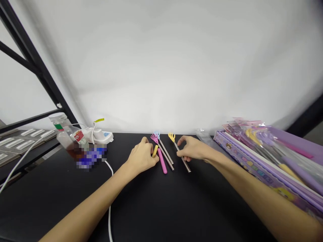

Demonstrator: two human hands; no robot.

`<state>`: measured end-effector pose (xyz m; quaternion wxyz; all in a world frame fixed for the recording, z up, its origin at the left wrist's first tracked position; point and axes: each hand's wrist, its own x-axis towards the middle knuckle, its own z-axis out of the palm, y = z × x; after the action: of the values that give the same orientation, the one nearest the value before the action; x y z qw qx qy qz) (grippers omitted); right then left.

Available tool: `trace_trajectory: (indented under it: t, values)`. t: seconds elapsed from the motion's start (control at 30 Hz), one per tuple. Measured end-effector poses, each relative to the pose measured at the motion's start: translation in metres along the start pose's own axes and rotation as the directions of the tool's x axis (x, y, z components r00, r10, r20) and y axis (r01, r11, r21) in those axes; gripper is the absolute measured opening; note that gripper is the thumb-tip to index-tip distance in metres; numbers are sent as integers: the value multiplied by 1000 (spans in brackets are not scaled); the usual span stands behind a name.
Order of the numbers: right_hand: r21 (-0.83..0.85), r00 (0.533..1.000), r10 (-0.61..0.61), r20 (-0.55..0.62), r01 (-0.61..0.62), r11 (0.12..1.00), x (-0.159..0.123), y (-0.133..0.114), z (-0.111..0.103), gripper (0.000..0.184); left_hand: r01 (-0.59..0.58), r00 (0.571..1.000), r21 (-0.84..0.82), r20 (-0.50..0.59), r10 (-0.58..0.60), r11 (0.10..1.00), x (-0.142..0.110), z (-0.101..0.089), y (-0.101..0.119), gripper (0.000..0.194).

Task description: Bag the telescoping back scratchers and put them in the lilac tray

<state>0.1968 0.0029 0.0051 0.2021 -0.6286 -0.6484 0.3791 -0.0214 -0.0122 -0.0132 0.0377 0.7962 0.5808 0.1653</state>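
**Two hands among steel back scratchers with plastic claw heads**

A glass bottle (66, 141) with a red-marked label, partly pixelated, stands beside a white power strip (97, 135). The left hand (141, 156) half-curls, its fingers (150, 155) against a yellow grip (154, 151); whether they grasp it is unclear. A pink grip (162, 161) lies just beside them. Pink-headed (154, 137) and blue-headed (156, 134) scratchers slant alongside. The right hand (193, 149) curls loosely at the yellow-headed scratcher's (171, 136) shaft, any grip unclear. Further right sits a purple box (252, 161).
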Motion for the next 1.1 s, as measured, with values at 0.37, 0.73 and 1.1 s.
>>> trace_trajectory:
  t: [0.37,0.73,1.1]
  values:
    - [677,995,-47,-91,97,730,-53,19,-20,30,72,997,-298,26,-67,952,9,-4,-6,26]
    - [825,957,-51,-285,272,496,-42,29,-21,16,-130,990,-312,8,139,941,2,-10,-10,25]
    - [793,938,-163,-307,347,501,-46,26,-14,32,-393,909,85,-116,401,915,-3,-1,-1,35]
